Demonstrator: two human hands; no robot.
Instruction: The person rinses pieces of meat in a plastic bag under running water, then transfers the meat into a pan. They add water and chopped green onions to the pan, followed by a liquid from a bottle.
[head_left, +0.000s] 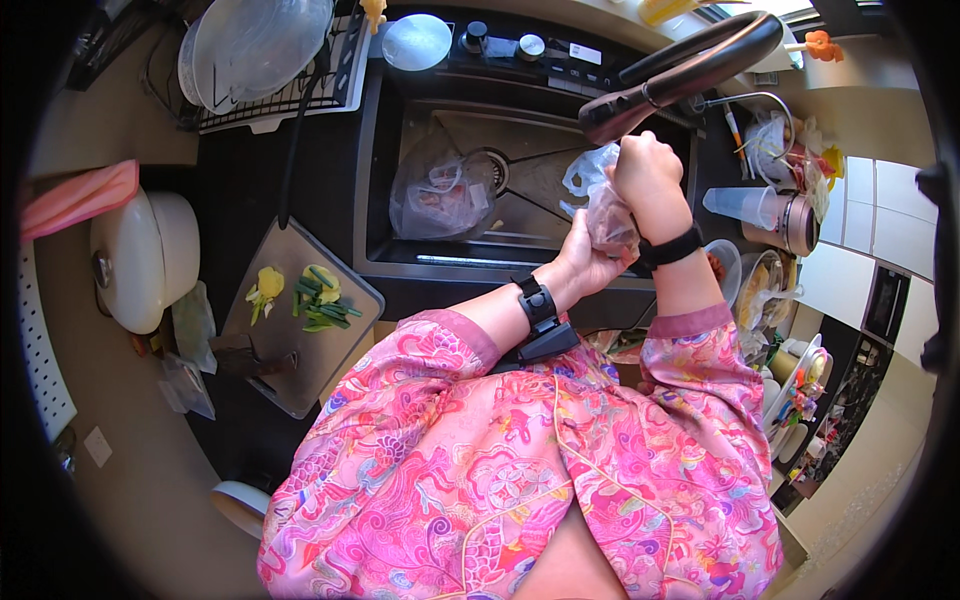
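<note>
Over the right end of the dark sink (450, 124) I hold a clear plastic bag of raw meat (611, 217). My left hand (585, 255) supports it from below. My right hand (651, 171) is closed in a fist at the bag's upper side, its fingertips partly hidden. The bag's loose handles hang to the left of that fist. A second clear plastic bag (442, 196), with reddish pieces inside, lies in the sink left of the drain (495, 166). The black faucet's spray head (615, 124) is just above my right hand.
Left of the sink, a cutting board (247, 315) holds sliced ginger, cut scallions and a cleaver (255, 358). A white lidded pot (142, 259) stands beyond it. A dish rack (277, 105) is at the back left. Containers and a plastic cup (742, 206) line the right counter.
</note>
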